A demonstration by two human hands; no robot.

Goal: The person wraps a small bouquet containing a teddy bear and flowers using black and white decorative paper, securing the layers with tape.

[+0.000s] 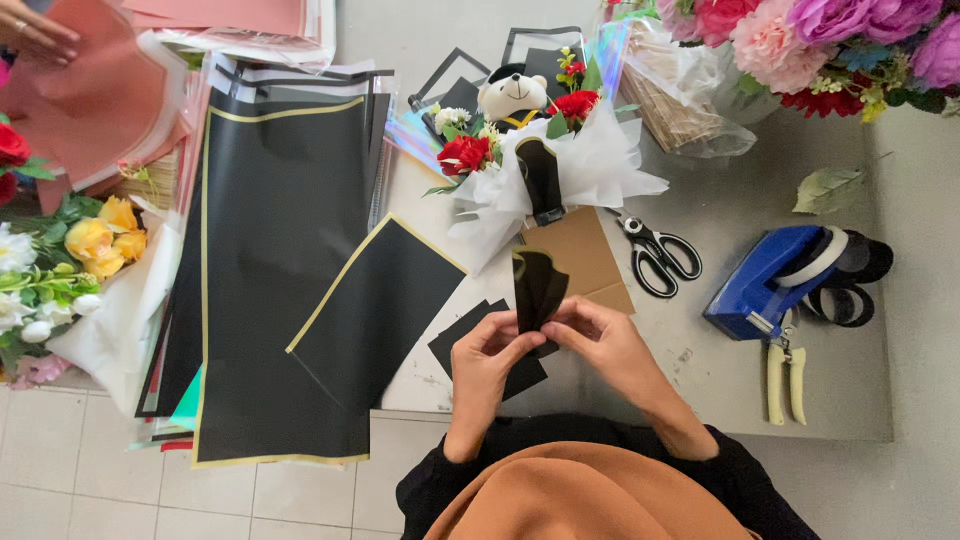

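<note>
Nearest to us is our own orange headscarf [590, 495] over black sleeves, and just beyond it our two hands meet above the near edge of the grey table [700, 400]. Our left hand [487, 352] and right hand [603, 335] are both closed in a pinch on a small strip of black wrapping paper [538, 288]. The fingertips grip its lower end from either side, so the strip stands up between the hands and curls over at the top. The hands almost touch each other at the pinch.

Under the hands lie a few small black paper squares [462, 338] and a piece of brown card [580, 255]. Just beyond the strip rests a small bouquet [530, 170] wrapped in white, with red roses and a toy bear in a graduation cap. Black-handled scissors [655, 255] lie to the right of the card, and further right sit a blue tape dispenser [775, 280] and pale-handled pruning shears [785, 380]. To our left, large black sheets with gold edges [280, 260] hang over the table's edge. Another person's hand [35, 30] touches pink paper at the far left corner.
</note>
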